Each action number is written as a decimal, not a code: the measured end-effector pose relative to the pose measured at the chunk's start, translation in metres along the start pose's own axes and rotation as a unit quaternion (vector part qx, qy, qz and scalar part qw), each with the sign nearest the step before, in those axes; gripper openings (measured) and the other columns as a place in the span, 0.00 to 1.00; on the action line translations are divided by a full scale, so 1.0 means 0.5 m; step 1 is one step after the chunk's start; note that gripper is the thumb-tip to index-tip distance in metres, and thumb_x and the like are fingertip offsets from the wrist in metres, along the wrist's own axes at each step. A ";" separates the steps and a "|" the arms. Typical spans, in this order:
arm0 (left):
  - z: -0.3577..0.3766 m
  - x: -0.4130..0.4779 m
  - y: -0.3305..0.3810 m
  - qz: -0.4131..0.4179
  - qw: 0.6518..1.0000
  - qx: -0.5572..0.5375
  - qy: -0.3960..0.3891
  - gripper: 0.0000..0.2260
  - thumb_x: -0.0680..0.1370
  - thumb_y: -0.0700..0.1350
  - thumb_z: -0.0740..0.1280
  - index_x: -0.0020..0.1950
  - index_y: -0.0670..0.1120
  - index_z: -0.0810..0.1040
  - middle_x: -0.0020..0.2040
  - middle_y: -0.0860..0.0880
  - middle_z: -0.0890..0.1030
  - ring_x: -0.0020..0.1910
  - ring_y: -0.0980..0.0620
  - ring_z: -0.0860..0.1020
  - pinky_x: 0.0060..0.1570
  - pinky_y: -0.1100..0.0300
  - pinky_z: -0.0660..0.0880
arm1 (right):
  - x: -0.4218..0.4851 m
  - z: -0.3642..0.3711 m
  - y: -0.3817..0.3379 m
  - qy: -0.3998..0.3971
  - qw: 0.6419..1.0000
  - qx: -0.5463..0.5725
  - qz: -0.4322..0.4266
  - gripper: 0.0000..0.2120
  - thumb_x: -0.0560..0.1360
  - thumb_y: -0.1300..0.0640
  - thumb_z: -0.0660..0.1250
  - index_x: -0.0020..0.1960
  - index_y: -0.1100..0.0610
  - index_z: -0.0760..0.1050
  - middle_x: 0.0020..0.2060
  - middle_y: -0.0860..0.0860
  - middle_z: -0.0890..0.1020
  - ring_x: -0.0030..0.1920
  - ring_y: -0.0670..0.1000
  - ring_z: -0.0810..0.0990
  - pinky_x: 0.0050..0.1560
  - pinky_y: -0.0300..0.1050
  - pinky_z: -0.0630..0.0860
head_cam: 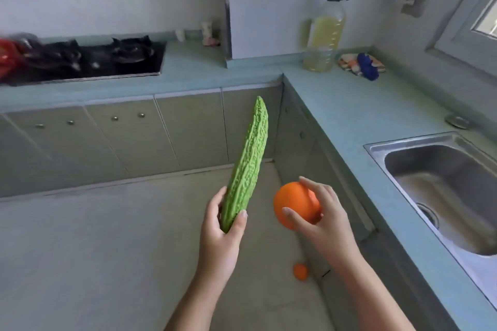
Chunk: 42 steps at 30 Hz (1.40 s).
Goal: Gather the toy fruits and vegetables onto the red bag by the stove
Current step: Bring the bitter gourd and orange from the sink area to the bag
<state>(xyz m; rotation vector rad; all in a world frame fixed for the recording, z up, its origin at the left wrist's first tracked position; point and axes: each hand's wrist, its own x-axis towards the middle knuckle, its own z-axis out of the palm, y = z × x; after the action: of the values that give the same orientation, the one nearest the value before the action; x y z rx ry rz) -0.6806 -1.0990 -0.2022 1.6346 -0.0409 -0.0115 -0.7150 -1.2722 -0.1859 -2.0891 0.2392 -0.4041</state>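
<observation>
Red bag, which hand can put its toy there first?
Probably left. The left hand holds the gourd, nearer the red bag at far left by the stove. The right hand, with the orange, is farther.

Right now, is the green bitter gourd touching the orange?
Apart. The head view shows a strip of floor between the bitter gourd, gripped by the left hand, and the orange, held in the right hand.

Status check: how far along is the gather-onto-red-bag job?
Done: nothing confirmable; the red bag beside the stove is blurred at the frame edge. In hand: left hand grips the green gourd, right hand holds the orange, both away from the bag. Left: deliver both, then fetch the small orange fruit lying on the floor.
</observation>
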 end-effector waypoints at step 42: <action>-1.156 0.748 -0.088 -0.011 0.929 -0.008 0.369 0.19 0.75 0.37 0.66 0.58 0.58 0.70 0.55 0.53 0.78 0.52 0.48 0.78 0.50 0.58 0.74 | 0.603 1.333 -0.636 -0.318 0.930 0.090 -0.162 0.26 0.66 0.55 0.74 0.61 0.47 0.70 0.56 0.45 0.71 0.49 0.44 0.71 0.41 0.20 0.65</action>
<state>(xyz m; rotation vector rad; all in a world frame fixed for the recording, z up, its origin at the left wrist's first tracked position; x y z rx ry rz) -0.2872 -0.5321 -0.2024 1.5332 0.5536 0.5827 -0.1813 -0.6795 -0.1807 -1.9641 -0.5138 0.0765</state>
